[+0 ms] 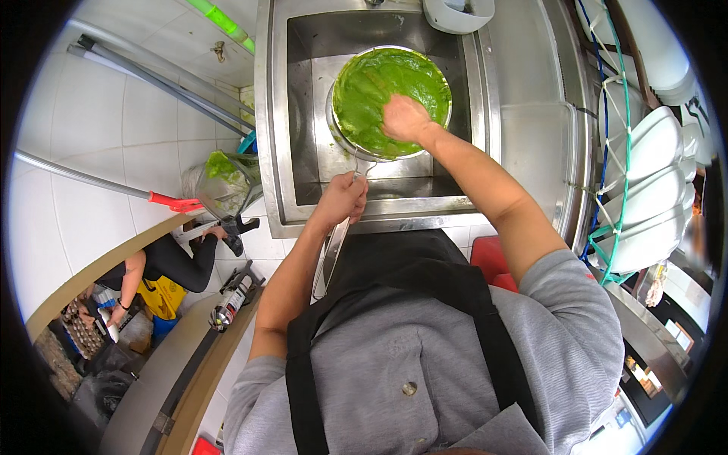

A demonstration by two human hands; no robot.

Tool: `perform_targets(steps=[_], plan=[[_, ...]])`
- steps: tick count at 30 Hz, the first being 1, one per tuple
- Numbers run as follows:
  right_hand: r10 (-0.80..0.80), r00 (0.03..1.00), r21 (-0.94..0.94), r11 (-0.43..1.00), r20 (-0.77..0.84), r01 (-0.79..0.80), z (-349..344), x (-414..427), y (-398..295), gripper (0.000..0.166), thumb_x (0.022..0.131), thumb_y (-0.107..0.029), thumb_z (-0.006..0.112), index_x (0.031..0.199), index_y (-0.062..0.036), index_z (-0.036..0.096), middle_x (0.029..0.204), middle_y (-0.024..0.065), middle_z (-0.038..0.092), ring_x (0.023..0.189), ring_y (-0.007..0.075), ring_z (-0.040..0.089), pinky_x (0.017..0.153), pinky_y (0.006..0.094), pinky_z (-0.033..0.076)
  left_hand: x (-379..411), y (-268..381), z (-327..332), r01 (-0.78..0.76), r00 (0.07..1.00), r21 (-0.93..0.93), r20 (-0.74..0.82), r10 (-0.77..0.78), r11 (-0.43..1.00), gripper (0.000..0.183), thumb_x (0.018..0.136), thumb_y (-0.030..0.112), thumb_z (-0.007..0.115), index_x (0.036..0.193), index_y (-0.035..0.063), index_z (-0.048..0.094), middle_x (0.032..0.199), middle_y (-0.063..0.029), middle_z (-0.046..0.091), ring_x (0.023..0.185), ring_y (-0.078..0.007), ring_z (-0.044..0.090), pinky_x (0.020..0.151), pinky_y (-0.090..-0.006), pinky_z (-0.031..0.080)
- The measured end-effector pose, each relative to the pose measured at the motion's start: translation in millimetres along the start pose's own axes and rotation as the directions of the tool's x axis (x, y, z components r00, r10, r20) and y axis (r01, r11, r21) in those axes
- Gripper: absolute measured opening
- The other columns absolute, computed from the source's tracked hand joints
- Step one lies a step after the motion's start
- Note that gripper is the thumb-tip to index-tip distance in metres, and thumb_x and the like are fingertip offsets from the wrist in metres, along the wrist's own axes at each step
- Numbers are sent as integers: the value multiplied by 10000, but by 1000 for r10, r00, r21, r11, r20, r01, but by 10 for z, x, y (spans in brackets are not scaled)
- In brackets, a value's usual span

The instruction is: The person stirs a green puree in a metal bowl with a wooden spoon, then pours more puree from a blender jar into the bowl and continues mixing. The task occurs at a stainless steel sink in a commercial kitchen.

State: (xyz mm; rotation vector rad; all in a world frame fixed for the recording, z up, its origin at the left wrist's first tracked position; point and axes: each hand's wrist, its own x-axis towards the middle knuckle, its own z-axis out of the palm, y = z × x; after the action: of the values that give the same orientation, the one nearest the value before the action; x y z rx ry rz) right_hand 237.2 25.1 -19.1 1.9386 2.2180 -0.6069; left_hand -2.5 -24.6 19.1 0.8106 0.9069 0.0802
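A round metal pan [335, 114] filled with a thick bright-green mixture [364, 79] stands in the stainless steel sink [449, 199]. My right hand [406, 118] is pushed into the mixture near its middle, the fingertips hidden in it; whether it grips anything cannot be seen. My left hand [343, 196], below the sink's front rim, is closed around the long metal handle [336, 244], which has a wire end at the pan's near edge.
A white plastic tub [458, 14] sits at the sink's back right corner. White dishes [654, 153] stand behind cords at the right. Left are poles [159, 79], a green-smeared clear container [224, 187], a fire extinguisher [232, 301] and another person beyond a doorway.
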Motion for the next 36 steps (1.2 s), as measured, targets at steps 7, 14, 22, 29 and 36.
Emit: perform_targets(steps=[7, 14, 22, 29, 36], plan=[[-107, 994, -90, 990, -13, 105, 126, 51, 73, 281, 795, -302, 565, 765, -35, 646, 825, 167, 645, 924, 323, 602, 882, 419, 456, 0, -5, -16, -23, 1000, 0, 6, 23, 1000, 263, 991, 229, 424, 783, 69, 442, 514, 15, 366, 361, -85, 324, 328, -271, 301], [-135, 989, -164, 976, 60, 143, 76, 71, 80, 298, 806, -315, 527, 739, -56, 658, 820, 114, 661, 912, 291, 593, 872, 392, 437, 1, 47, -44, -21, 999, -11, 27, 21, 1000, 261, 977, 219, 441, 778, 49, 436, 511, -24, 408, 379, -105, 361, 341, -289, 330], [-122, 988, -117, 984, 99, 133, 22, 160, 53, 270, 776, -263, 560, 706, -33, 682, 800, 158, 671, 824, 327, 628, 809, 412, 483, 107, 12, -3, 43, 999, -13, -31, -43, 999, 264, 974, 245, 442, 777, 69, 444, 523, 8, 371, 367, -94, 335, 328, -289, 297], [44, 993, 59, 998, -108, -37, -371, 2, 121, 296, 733, -253, 610, 746, 33, 687, 796, 254, 656, 807, 389, 654, 785, 445, 523, 153, -13, -45, 59, 991, -13, -118, -60, 998, 234, 966, 235, 436, 792, 78, 442, 536, 8, 364, 376, -95, 323, 339, -287, 294], [212, 977, 199, 958, -2, -208, -126, 3, 6, 328, 751, -252, 593, 791, 60, 685, 819, 294, 639, 814, 413, 641, 793, 448, 519, 117, -2, -61, 40, 998, -29, -45, -42, 999, 202, 945, 186, 426, 786, 62, 435, 542, -8, 381, 382, -107, 348, 343, -299, 310]])
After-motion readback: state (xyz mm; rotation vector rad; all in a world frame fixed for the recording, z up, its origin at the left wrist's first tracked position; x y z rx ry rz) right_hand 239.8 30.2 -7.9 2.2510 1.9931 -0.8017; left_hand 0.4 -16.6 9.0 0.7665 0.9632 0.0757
